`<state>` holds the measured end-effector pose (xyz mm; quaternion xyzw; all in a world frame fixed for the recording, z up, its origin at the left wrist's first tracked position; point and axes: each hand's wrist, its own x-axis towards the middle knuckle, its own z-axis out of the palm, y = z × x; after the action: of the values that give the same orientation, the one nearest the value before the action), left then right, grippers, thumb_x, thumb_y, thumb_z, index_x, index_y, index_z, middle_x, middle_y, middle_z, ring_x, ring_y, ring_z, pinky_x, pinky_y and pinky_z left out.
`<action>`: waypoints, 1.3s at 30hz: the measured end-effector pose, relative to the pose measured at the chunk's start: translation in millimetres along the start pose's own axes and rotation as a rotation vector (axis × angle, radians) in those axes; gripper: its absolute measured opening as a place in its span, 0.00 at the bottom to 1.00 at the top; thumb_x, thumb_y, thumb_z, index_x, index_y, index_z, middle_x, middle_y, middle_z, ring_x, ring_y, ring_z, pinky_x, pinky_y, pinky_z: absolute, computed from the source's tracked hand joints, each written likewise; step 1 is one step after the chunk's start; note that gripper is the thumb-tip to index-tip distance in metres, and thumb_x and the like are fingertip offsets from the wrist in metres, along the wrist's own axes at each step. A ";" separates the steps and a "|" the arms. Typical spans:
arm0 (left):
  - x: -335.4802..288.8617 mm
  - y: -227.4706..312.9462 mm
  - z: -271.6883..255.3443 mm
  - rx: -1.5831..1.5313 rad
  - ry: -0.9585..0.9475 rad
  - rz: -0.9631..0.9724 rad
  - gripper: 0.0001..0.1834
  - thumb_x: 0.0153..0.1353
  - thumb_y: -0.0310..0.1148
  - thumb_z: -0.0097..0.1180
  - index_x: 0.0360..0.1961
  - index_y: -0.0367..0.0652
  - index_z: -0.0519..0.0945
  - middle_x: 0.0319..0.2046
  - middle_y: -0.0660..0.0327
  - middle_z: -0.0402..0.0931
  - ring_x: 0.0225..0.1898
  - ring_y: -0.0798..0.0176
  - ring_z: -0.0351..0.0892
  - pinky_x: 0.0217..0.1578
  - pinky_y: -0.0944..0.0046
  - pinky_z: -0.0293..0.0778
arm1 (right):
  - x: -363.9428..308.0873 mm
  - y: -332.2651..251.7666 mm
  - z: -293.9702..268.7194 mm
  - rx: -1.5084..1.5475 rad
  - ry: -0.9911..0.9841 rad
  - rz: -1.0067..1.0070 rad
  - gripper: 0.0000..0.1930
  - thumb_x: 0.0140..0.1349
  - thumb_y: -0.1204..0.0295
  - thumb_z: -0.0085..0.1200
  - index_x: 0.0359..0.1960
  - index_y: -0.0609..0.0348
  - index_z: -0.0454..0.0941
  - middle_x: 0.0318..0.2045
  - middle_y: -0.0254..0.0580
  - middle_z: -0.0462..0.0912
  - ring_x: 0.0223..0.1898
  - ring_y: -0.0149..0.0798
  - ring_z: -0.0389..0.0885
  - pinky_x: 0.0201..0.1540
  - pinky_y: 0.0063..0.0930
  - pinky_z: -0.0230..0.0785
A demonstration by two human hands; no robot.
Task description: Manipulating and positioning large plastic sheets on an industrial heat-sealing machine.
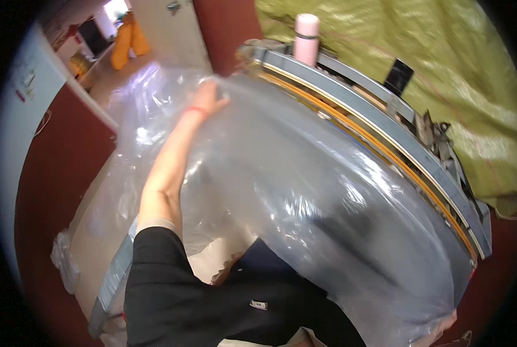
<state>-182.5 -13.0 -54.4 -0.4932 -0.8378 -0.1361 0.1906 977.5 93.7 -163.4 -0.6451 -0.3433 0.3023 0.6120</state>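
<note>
A large clear plastic sheet (304,168) spreads in front of my body, over a dark grey flat surface (351,225) that shows through it. Stretched far forward, my left hand (207,99) grips the sheet near its far left part; its fingers are somewhat blurred. A red band circles that wrist. At the lower right, my right hand (445,325) is mostly hidden by the sheet and the picture's rim, with the plastic bunched at its fingers. Loose, shiny folds of the sheet hang to the left of my left forearm.
Beyond the sheet runs a long grey metal frame (351,95) with an orange strip (362,127). On it stand a pink bottle (306,40) and a dark phone-like slab (398,77). Yellow-green sheeting (443,34) covers the back right. A pale door (166,34) is at the back left.
</note>
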 end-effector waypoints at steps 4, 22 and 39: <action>-2.3 33.2 -1.8 0.137 -0.023 -0.080 0.22 0.53 0.41 0.53 0.45 0.36 0.71 0.50 0.47 0.66 0.52 0.47 0.63 0.53 0.53 0.60 | -45.0 -39.0 69.0 -0.679 0.240 -0.326 0.18 0.58 0.60 0.45 0.36 0.66 0.70 0.33 0.43 0.74 0.36 0.38 0.70 0.42 0.32 0.63; 85.7 98.0 -37.0 -0.400 0.723 0.254 0.24 0.52 0.26 0.51 0.52 0.38 0.65 0.55 0.48 0.60 0.56 0.48 0.60 0.55 0.58 0.59 | -20.7 -37.2 92.3 -1.342 0.389 -0.351 0.20 0.63 0.54 0.34 0.36 0.60 0.65 0.33 0.56 0.76 0.36 0.61 0.72 0.34 0.47 0.63; 67.9 21.5 84.7 -0.105 -0.488 -0.078 0.47 0.44 0.66 0.50 0.62 0.54 0.53 0.65 0.60 0.40 0.65 0.48 0.36 0.59 0.40 0.39 | -19.7 -27.0 67.8 -1.266 0.376 -0.403 0.18 0.63 0.56 0.37 0.43 0.55 0.67 0.37 0.50 0.77 0.39 0.53 0.75 0.38 0.43 0.65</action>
<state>-209.2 85.0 -98.1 -0.4878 -0.8693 -0.0638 -0.0485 909.1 117.6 -141.7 -0.8434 -0.4549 -0.1932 0.2107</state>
